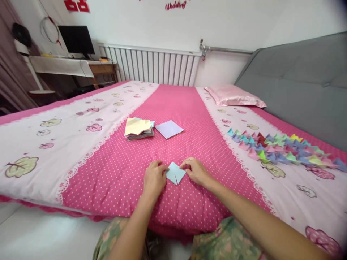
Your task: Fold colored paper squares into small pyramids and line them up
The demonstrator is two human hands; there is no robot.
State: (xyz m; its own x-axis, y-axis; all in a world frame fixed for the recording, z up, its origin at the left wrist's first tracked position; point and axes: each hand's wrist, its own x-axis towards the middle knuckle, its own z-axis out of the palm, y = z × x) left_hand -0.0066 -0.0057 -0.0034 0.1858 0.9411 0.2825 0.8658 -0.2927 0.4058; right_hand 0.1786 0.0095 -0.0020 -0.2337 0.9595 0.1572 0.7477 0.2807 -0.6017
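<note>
A small light-blue paper [175, 172], folded to a diamond with a slit at its near corner, lies on the pink dotted bedspread [189, 206]. At its left corner, my left hand [155, 177] pinches the edge between thumb and fingers. My right hand [195, 170] has its curled fingers closed on the right corner. Beyond the hands are a stack of paper sheets [138, 128], cream on top, and a lilac square sheet [170, 129] lying beside it.
Rows of small folded paper pieces [282, 148] in many colours spread over the bed at the right. Behind them are a pink pillow [234, 95] and a grey headboard [298, 76]. A radiator [154, 65] and a desk with a monitor [76, 40] stand at the back.
</note>
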